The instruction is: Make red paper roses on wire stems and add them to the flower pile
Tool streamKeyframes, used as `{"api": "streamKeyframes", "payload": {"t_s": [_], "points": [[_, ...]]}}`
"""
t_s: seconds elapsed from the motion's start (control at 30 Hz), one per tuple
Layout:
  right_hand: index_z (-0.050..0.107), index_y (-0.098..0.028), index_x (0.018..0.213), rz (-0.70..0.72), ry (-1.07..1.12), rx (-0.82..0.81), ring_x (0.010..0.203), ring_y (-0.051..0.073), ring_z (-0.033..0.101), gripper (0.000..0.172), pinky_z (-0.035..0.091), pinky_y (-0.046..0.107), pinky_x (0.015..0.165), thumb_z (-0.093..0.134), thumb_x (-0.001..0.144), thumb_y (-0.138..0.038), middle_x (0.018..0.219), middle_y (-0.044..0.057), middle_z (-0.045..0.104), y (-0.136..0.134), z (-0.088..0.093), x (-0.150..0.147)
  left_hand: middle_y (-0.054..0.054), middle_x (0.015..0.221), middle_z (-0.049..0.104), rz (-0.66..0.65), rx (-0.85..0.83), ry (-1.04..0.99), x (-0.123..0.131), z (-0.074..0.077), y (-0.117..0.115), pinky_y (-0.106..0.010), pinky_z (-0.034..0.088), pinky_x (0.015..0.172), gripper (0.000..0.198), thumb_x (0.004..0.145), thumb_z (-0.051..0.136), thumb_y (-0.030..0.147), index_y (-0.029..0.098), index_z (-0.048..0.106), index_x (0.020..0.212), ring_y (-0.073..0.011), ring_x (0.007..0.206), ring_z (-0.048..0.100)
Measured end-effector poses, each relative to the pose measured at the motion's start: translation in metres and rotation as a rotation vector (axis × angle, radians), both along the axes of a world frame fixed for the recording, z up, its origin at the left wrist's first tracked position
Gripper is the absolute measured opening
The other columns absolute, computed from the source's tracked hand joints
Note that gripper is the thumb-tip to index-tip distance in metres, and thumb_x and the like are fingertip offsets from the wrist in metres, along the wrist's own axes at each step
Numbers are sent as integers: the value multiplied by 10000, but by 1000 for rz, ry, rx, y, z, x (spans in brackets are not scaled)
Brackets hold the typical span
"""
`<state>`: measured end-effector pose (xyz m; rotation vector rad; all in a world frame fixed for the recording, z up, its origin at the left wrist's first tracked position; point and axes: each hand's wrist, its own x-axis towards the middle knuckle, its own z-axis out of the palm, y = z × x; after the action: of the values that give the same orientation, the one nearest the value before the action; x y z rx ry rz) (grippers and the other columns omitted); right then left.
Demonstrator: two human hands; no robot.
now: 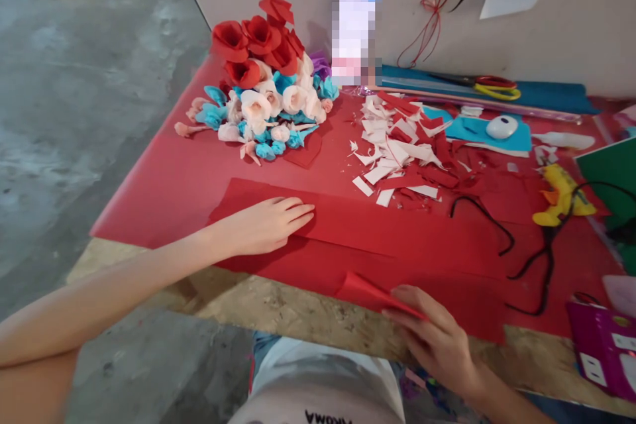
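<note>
A long red paper strip lies across the red-covered table. My left hand rests flat on its left part, fingers stretched to the right. Nearer the table's front edge is more red paper. My right hand pinches the raised, folded edge of a red sheet between thumb and fingers at that edge. Beyond my left hand stand paper flowers in red, white and blue. A red heart-shaped paper piece lies beside them.
Red and white paper scraps are heaped behind the strip. To the right are a yellow glue gun with black cords, scissors, a white mouse-like object and a purple case. A lit, blurred screen leans against the wall.
</note>
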<state>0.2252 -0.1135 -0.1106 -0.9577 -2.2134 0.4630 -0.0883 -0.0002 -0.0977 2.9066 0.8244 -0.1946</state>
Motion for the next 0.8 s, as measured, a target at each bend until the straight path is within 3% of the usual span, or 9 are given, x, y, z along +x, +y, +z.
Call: {"api": "streamKeyframes", "payload": {"t_s": [0.1, 0.2, 0.3, 0.4, 0.6, 0.8], "points": [[615, -215, 966, -112, 78, -237, 809, 117, 655, 233, 535, 172, 694, 486, 836, -71, 889, 47, 677, 8, 3, -2, -102, 1303, 554, 33, -42, -42, 0, 3, 3, -374, 426, 968, 393, 855, 454, 147, 107, 540, 1236, -258, 1151, 523], [611, -229, 986, -90, 133, -423, 873, 127, 647, 258, 524, 199, 778, 498, 819, -67, 922, 34, 678, 15, 1, -8, -50, 1246, 606, 67, -153, -105, -2, 11, 11, -326, 427, 977, 318, 922, 391, 211, 175, 608, 1152, -203, 1140, 548], [617, -225, 989, -70, 194, -523, 936, 147, 634, 263, 509, 240, 832, 493, 815, -72, 971, 43, 675, 20, 4, -22, -29, 1149, 666, 158, -257, -136, -3, 22, 21, -289, 475, 892, 323, 944, 360, 243, 199, 633, 1110, -179, 1034, 624], [628, -215, 966, -71, 265, -630, 912, 165, 634, 246, 516, 263, 793, 489, 809, -86, 972, 53, 672, 28, 10, -43, 3, 1034, 712, 210, -328, -180, -3, 35, 36, -240, 505, 747, 305, 936, 387, 305, 231, 662, 1045, -161, 880, 678], [624, -198, 944, -167, 288, -686, 665, 144, 594, 213, 477, 245, 550, 494, 780, -159, 931, 56, 664, 66, -5, -79, 36, 862, 722, 246, -296, -295, 1, 51, 69, -221, 479, 638, 272, 910, 416, 283, 214, 678, 939, -134, 695, 662], [620, -195, 941, -251, 296, -730, 435, 67, 446, 218, 430, 225, 428, 522, 746, -193, 911, 43, 640, 93, -20, -83, 26, 891, 711, 240, -263, -387, 3, 40, 84, -282, 503, 685, 278, 904, 411, 280, 217, 674, 971, -157, 737, 662]]}}
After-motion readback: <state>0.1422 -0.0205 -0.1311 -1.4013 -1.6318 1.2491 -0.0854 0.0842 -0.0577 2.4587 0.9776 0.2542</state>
